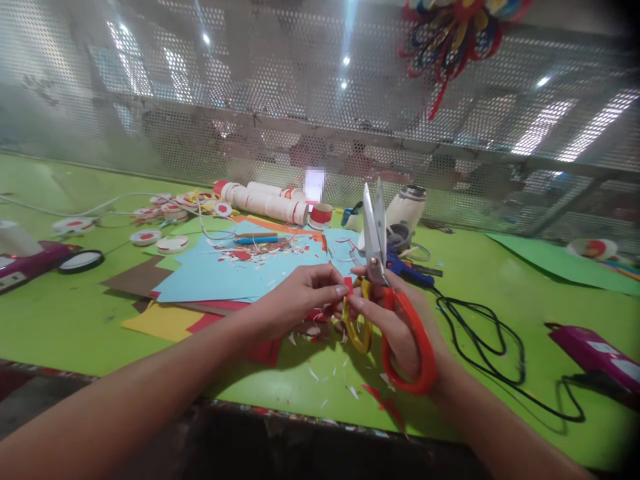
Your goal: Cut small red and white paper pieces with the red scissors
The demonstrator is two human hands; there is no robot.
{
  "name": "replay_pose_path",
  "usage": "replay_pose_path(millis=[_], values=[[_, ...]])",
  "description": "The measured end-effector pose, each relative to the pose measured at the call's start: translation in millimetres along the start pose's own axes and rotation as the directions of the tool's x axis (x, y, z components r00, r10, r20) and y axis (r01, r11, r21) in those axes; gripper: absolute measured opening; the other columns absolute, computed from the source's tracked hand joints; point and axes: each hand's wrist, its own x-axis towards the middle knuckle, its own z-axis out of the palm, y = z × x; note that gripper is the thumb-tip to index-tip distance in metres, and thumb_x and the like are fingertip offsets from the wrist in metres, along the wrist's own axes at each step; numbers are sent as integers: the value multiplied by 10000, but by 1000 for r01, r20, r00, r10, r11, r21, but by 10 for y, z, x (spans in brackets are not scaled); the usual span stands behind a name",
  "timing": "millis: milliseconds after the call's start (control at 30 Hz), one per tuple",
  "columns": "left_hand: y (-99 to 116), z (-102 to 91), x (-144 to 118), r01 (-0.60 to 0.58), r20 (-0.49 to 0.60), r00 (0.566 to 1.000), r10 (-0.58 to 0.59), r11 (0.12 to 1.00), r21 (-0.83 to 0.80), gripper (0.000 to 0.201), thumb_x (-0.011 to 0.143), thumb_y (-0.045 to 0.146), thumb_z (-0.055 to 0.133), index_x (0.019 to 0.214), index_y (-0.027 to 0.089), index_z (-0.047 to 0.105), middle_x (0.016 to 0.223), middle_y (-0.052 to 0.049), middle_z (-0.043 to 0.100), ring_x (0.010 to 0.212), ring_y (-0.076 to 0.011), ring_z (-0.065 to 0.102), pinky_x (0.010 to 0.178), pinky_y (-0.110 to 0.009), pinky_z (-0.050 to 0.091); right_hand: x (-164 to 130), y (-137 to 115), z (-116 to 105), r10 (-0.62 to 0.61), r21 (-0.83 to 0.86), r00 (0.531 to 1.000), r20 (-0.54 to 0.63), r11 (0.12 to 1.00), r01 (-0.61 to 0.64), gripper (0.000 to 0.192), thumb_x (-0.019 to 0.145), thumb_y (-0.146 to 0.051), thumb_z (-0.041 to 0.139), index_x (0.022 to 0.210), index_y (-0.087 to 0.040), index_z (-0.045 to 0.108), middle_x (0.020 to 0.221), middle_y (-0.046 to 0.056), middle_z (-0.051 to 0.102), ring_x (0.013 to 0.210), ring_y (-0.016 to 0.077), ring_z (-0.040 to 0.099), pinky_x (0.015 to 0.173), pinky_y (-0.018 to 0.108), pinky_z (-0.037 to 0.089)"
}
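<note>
My right hand (395, 320) holds a pair of scissors (376, 233) with one orange and one yellow handle, its blades pointing up and nearly closed. My left hand (300, 297) pinches a tiny red paper piece (349, 285) between thumb and forefinger, and the right hand's fingertips touch the same piece. Both hands meet above the green table (75, 313), just in front of a stack of coloured paper sheets topped by light blue ones (225, 270) strewn with red and white scraps.
A blue glue gun (407, 270) with a black cord (480, 340) lies to the right. White rolls (267, 200), red-and-white discs (165, 243), a metal flask (407, 207) and a purple device (595, 353) surround the work area. A perforated metal screen (300, 100) backs the table.
</note>
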Motion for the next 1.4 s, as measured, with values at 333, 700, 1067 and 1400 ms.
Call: replay_pose_path(millis=[333,700,1067,1400], values=[[-54,23,38,-25,-42,999,22,998,-63,266,721,404,686,775,162,589,648,7,557,489,-64,469,432,-197,316,4,34,-12,37,40,998,41,998,-38,329,763,-273,699,1063,-253,565,740,-36,600,589,105,586,558,261,522],[269,-463,109,-493,-500,775,387,865,-93,127,762,211,660,765,129,563,731,-49,665,724,-144,644,633,-247,448,7,-65,-26,38,-293,998,50,956,-21,303,817,-419,615,1020,-201,560,637,-46,527,540,102,535,525,238,485],[147,-371,162,-369,-458,836,303,927,-61,141,734,224,679,785,113,609,676,-28,620,640,-113,592,598,-244,423,8,-173,0,-1,-463,998,57,886,27,281,799,-407,593,960,-177,599,723,10,620,609,150,596,581,257,482],[160,-253,108,-286,-299,926,230,945,-157,141,700,184,695,779,99,615,681,-54,637,617,-116,584,608,-266,423,29,-119,-57,11,-443,999,52,897,13,335,797,-430,597,1011,-172,601,645,-9,577,548,129,515,530,247,417]])
